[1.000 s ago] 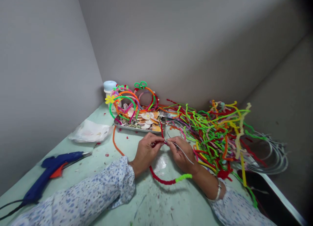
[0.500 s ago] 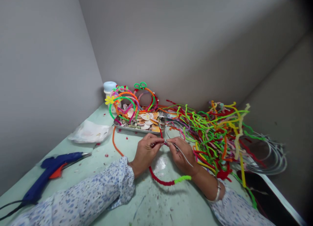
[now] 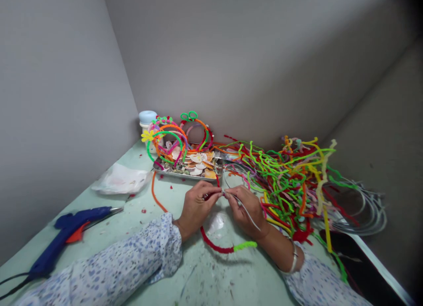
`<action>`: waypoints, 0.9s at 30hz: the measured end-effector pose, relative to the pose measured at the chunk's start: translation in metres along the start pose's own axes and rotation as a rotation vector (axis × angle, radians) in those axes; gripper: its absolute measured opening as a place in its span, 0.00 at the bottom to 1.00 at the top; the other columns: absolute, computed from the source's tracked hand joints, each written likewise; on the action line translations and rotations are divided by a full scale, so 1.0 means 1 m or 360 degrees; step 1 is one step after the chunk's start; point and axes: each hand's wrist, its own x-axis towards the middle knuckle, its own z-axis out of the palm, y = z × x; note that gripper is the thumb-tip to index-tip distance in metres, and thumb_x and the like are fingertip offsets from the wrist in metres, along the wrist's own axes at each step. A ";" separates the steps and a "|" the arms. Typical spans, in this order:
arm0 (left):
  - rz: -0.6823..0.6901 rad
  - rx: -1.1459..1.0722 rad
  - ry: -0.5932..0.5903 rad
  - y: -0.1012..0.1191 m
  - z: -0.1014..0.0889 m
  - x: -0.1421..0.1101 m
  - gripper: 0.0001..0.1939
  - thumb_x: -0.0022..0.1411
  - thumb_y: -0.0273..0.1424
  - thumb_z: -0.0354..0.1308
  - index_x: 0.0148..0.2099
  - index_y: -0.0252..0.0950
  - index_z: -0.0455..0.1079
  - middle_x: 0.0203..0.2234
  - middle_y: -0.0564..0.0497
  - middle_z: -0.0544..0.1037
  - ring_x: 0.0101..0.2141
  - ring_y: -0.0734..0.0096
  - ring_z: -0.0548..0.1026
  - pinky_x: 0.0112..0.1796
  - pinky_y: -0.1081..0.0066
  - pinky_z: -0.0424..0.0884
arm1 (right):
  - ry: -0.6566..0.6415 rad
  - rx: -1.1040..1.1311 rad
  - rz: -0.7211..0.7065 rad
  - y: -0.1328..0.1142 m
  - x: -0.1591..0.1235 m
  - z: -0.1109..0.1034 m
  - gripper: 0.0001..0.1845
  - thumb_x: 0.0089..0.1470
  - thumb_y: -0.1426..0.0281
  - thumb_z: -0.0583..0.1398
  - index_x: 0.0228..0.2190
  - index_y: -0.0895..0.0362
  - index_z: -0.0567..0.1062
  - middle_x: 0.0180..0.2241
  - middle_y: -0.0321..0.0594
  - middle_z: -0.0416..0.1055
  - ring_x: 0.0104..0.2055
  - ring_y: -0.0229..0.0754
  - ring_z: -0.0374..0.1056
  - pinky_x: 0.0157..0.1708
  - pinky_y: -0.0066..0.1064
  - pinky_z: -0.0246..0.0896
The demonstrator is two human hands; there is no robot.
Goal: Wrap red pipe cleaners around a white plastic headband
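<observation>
My left hand (image 3: 197, 207) and my right hand (image 3: 246, 208) meet fingertip to fingertip over the pale green table (image 3: 211, 275). Both pinch a thin headband (image 3: 251, 218) whose bare grey part runs under my right palm. Its other part, wrapped in red pipe cleaner (image 3: 213, 245) and ending in a bright green stretch (image 3: 245, 245), curves below my hands. An orange pipe cleaner (image 3: 155, 193) lies on the table to the left of my left hand.
A metal tray (image 3: 185, 173) with shells and finished coloured headbands (image 3: 172, 136) stands behind my hands. A big tangle of pipe cleaners (image 3: 287, 178) and bare grey headbands (image 3: 366, 209) fill the right. A blue glue gun (image 3: 66, 231) and a crumpled bag (image 3: 120, 179) lie left.
</observation>
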 end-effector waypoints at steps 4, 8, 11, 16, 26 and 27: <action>-0.0023 -0.0024 -0.0015 0.001 0.000 0.001 0.06 0.58 0.30 0.60 0.37 0.36 0.77 0.31 0.49 0.74 0.33 0.72 0.73 0.35 0.73 0.69 | 0.0008 0.0003 -0.0024 0.000 0.000 0.000 0.06 0.57 0.76 0.55 0.37 0.57 0.70 0.31 0.42 0.71 0.34 0.43 0.67 0.34 0.35 0.63; -0.0054 -0.0056 -0.0041 0.003 0.000 0.001 0.06 0.59 0.30 0.59 0.36 0.35 0.76 0.31 0.49 0.74 0.34 0.72 0.72 0.35 0.73 0.68 | -0.0003 -0.0001 -0.0029 0.000 0.000 -0.001 0.07 0.57 0.76 0.55 0.38 0.57 0.70 0.31 0.42 0.72 0.34 0.43 0.67 0.34 0.35 0.63; -0.0064 -0.0060 -0.0063 0.005 -0.001 0.001 0.05 0.59 0.29 0.59 0.36 0.35 0.76 0.31 0.49 0.74 0.35 0.72 0.72 0.37 0.73 0.68 | 0.0002 -0.0019 -0.0047 -0.001 0.000 -0.002 0.07 0.58 0.76 0.55 0.37 0.56 0.71 0.30 0.42 0.72 0.33 0.43 0.67 0.33 0.34 0.63; -0.0080 -0.0052 -0.0130 0.007 -0.002 0.001 0.06 0.61 0.29 0.56 0.36 0.35 0.73 0.32 0.50 0.73 0.36 0.72 0.71 0.39 0.72 0.67 | -0.0011 -0.0048 -0.0072 -0.002 0.001 -0.004 0.06 0.58 0.76 0.55 0.36 0.57 0.71 0.29 0.41 0.72 0.32 0.42 0.67 0.33 0.34 0.63; -0.0105 -0.0064 -0.0239 0.006 -0.001 0.001 0.06 0.62 0.29 0.52 0.37 0.35 0.71 0.32 0.50 0.71 0.36 0.72 0.70 0.39 0.72 0.66 | -0.0010 -0.0047 -0.0134 -0.002 0.002 -0.004 0.07 0.57 0.76 0.55 0.37 0.56 0.71 0.30 0.41 0.73 0.32 0.42 0.67 0.33 0.34 0.62; -0.0110 -0.0065 -0.0246 0.006 -0.001 0.001 0.06 0.62 0.29 0.52 0.37 0.35 0.71 0.33 0.50 0.71 0.36 0.72 0.70 0.39 0.72 0.66 | -0.0011 -0.0055 -0.0140 -0.002 0.002 -0.004 0.07 0.58 0.76 0.55 0.37 0.56 0.72 0.30 0.41 0.73 0.32 0.42 0.67 0.33 0.34 0.62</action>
